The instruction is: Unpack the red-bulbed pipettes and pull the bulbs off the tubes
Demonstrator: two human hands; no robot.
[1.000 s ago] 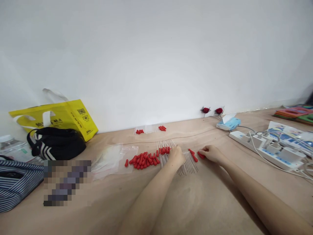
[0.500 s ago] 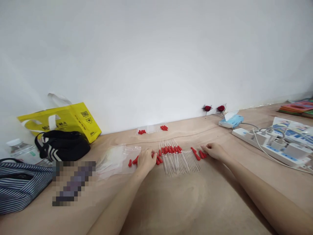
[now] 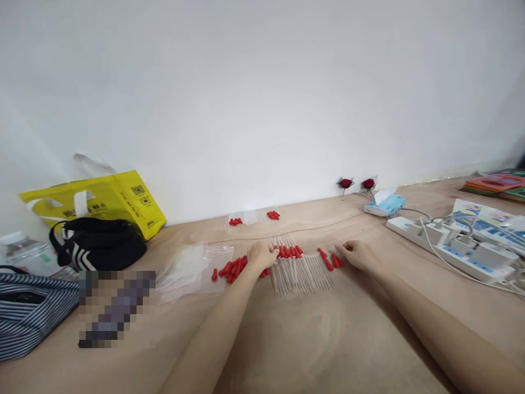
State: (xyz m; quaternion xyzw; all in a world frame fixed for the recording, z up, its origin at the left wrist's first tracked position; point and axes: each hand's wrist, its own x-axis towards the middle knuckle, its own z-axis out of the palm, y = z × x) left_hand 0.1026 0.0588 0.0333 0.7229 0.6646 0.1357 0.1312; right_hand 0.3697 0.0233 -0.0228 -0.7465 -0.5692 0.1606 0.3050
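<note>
A row of clear thin tubes (image 3: 299, 272) lies on the tan surface, some with red caps (image 3: 289, 251) on their far ends. A heap of loose red caps (image 3: 230, 268) lies left of the row. My left hand (image 3: 261, 255) rests over the heap's right edge beside the capped tubes, fingers curled downward; what it holds is hidden. My right hand (image 3: 356, 254) lies at the row's right end, fingers bent next to three loose red caps (image 3: 330, 260).
Clear plastic bags (image 3: 192, 268) lie left of the heap. A yellow bag (image 3: 102, 198), black bag (image 3: 96, 243) and striped bag (image 3: 28, 309) sit at left. Small packets of red caps (image 3: 252, 217) lie by the wall. A power strip (image 3: 455, 246), tissue pack (image 3: 383, 203) and two red roses (image 3: 356, 184) are at right.
My left hand went from the tube row left to the red cap heap, then came partly back toward the capped tubes. My right hand stayed by the loose caps.
</note>
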